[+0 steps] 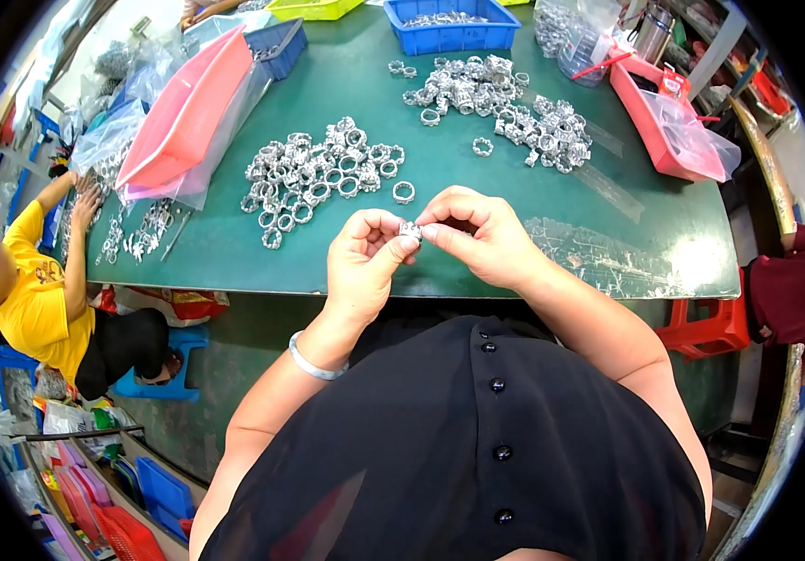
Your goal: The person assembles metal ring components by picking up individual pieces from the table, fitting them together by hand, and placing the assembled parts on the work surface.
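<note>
Head view: clock positions are taken from the held ring, 12 o'clock toward the far side of the table. The metal ring [410,231] is held above the green table [477,266], close to its near edge. The left hand [365,252] grasps it between thumb and fingers; the right hand [468,234] pinches at its 3 o'clock side with thumb and forefinger. Whether the right fingertips also hold a smaller part cannot be told.

CAUTION: Drop hazard. The grip is by fingertips only. Uneven pressure or a slip could eject the ring, and a round part may roll over the edge at 6 o'clock.

CAUTION: Mixing hazard. A loose ring [403,193] lies at 12 o'clock, apart from the ring pile [323,178] at 10 o'clock. A dropped piece, or a forearm sweeping outward, could merge it with that pile. Further heaps [468,86] at 1 o'clock look similar, so a misplaced piece would likely be hard to identify.

MARKINGS: No brand or label is legible. Print on the red packet [674,82] at 2 o'clock is too small to read. The yellow shirt [37,313], between 8 and 9 o'clock, bears a graphic, also unreadable.
</note>
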Demonstrator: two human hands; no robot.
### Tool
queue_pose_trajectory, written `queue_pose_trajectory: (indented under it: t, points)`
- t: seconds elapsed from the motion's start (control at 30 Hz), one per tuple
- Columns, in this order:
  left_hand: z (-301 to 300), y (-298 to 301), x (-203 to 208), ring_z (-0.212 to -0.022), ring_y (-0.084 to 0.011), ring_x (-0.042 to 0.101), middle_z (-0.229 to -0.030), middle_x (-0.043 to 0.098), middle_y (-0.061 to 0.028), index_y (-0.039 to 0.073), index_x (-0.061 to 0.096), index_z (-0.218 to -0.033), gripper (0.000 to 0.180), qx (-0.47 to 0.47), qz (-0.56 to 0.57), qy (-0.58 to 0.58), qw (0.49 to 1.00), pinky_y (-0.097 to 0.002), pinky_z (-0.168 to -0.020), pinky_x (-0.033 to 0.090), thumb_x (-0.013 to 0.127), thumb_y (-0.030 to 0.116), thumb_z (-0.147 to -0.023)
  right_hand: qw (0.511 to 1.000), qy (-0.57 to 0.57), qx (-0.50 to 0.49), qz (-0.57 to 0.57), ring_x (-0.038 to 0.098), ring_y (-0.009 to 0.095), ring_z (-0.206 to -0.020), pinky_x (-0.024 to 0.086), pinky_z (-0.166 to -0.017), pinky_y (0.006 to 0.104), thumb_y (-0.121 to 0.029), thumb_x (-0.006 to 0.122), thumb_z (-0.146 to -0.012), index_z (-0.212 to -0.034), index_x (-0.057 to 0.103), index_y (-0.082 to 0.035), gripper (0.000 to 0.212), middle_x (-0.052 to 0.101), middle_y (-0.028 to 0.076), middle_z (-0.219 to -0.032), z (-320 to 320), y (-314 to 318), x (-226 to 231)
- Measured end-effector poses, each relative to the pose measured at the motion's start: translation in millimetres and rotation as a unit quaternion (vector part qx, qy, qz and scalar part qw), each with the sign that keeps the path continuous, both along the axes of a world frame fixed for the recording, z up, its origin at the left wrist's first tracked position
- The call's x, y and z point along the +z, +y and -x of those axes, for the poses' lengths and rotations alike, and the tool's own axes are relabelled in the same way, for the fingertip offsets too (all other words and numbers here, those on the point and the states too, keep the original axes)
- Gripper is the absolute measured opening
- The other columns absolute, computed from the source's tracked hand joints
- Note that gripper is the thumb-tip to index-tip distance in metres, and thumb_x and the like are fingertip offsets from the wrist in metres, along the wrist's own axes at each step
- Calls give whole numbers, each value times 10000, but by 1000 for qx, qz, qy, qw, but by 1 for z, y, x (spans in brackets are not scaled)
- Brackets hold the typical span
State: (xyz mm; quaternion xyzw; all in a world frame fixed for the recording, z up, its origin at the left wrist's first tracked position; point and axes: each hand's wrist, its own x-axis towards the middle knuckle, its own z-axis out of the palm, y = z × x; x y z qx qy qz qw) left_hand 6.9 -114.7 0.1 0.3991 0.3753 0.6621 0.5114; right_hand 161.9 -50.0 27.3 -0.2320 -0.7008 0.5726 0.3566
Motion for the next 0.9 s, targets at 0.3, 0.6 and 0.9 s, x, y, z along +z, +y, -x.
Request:
queue_pose_trajectory:
  t: [0.3, 0.6, 0.9]
  points:
    - [4, -1, -1, -720, -97, 535, -843, 549, -49, 20, 508, -860, 161, 4, -52, 49, 997, -217, -631, 464, 612, -46, -756, 1000, -11, 15, -2, 537, 94, -747, 431, -664, 229, -54, 591, -795, -857, 621, -2, 87, 555, 35, -846, 1, 1, 2]
    - [7, -2, -1, -742, -97, 536, -889, 523, -54, 9, 499, -877, 168, 2, -106, 111, 988, -219, -651, 464, 587, -74, -762, 996, 6, 51, 72, 529, 69, -737, 430, -657, 218, -61, 590, -801, -872, 625, -2, 99, 577, 14, -830, 1, 4, -1]
    - [2, -8, 1, -753, -130, 565, -912, 527, -76, 3, 481, -879, 140, -23, -26, 57, 998, -242, -667, 483, 579, -40, -788, 991, -18, 58, 117, 552, 95, -808, 440, -728, 236, -43, 572, -814, -874, 623, 10, 94, 591, 37, -854, -1, -1, -3]
